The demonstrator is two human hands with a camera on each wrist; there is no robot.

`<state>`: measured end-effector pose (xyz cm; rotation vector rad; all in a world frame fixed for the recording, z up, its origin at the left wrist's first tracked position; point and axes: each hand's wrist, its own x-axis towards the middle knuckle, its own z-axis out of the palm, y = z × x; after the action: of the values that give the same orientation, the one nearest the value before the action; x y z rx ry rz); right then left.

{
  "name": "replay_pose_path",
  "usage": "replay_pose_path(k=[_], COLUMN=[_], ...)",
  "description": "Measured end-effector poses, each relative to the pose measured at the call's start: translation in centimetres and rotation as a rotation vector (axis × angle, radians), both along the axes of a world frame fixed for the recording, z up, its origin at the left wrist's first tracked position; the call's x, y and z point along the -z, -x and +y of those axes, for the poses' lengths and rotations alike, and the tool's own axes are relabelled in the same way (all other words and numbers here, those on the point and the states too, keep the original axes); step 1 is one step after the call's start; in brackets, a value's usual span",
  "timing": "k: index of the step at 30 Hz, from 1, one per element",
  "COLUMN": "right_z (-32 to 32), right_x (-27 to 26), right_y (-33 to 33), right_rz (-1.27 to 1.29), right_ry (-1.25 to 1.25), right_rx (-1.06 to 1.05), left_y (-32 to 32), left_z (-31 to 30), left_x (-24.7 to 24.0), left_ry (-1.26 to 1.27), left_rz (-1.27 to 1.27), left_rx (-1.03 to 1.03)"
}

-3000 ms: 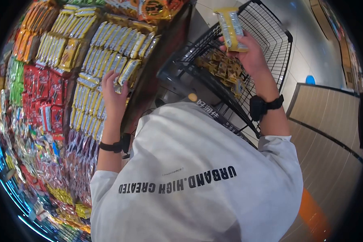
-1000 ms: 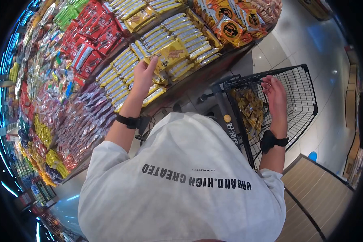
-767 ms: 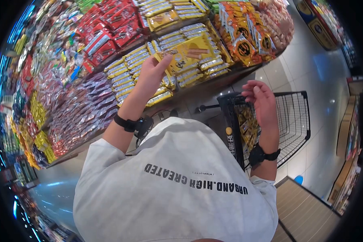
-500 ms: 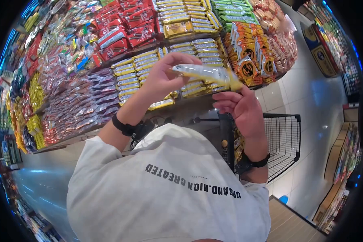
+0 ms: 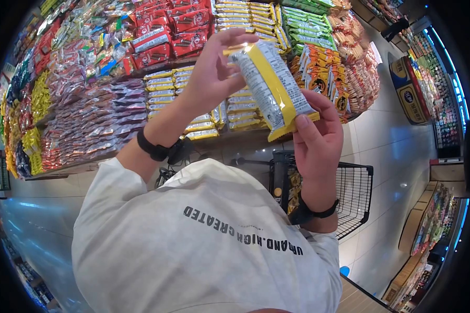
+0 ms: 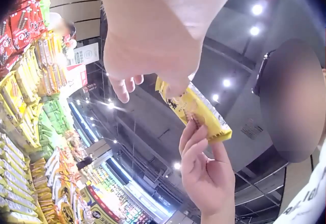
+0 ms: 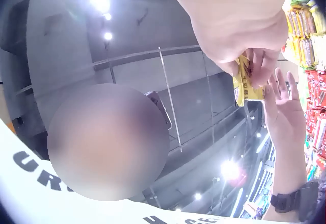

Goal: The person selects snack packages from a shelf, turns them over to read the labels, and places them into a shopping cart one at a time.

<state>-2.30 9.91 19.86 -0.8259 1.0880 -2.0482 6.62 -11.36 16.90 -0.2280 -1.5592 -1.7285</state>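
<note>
In the head view my right hand (image 5: 318, 138) pinches the lower end of a yellow snack packet (image 5: 274, 83), thumb on its near side. The packet is raised in front of my chest, its silver printed back with a yellow band facing the head camera. Its front, with a picture of brown sticks, shows in the left wrist view. My left hand (image 5: 209, 75) is at the packet's upper end. In the right wrist view the left hand's fingers stand straight and spread, its thumb right at the packet's edge.
Beyond my hands a display (image 5: 78, 168) holds rows of yellow packets (image 5: 198, 125), red packets (image 5: 190, 41), green packets (image 5: 305, 31) and orange packets (image 5: 321, 68). A black wire cart (image 5: 355, 193) with yellow packets inside stands at my right, under my right forearm.
The right hand has moved from over the cart to the display side and taken hold of the packet that the left hand held. The packet has turned from front to back; the head view has swung round.
</note>
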Motion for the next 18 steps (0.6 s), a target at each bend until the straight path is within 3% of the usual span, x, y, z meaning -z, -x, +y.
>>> replay_pose_path(k=[2, 4, 5, 6, 8, 15, 18], right_z=[-0.3, -0.7, -0.9, -1.0, -1.2, -1.1, -1.0], right_x=[-0.4, -1.0, -1.2, -1.3, -1.3, -0.3, -0.2], right_y=[-0.3, -1.0, -1.2, -1.4, -1.8, -2.3, -2.0], right_rz=[0.073, 0.124, 0.169, 0.173, 0.278, 0.319, 0.273], right_ry=[0.037, 0.051, 0.066, 0.066, 0.056, 0.054, 0.084], right_rx=[0.101, 0.146, 0.189, 0.193, 0.255, 0.273, 0.277], left_y=[-0.1, -0.2, -0.3, -0.3, -0.4, -0.3, -0.1], left_z=[0.3, 0.7, 0.9, 1.2, 1.8, 3.2, 3.4], left_x=[0.6, 0.7, 0.3, 0.0, -0.5, -1.9, -2.0], left_ry=[-0.027, -0.405, -0.458, -0.457, -0.700, -0.423, -0.496], left_rz=[-0.098, -0.278, -0.349, -0.346, -0.157, -0.245, -0.217], left_rx=[-0.028, 0.205, 0.248, 0.253, 0.552, 0.341, 0.345])
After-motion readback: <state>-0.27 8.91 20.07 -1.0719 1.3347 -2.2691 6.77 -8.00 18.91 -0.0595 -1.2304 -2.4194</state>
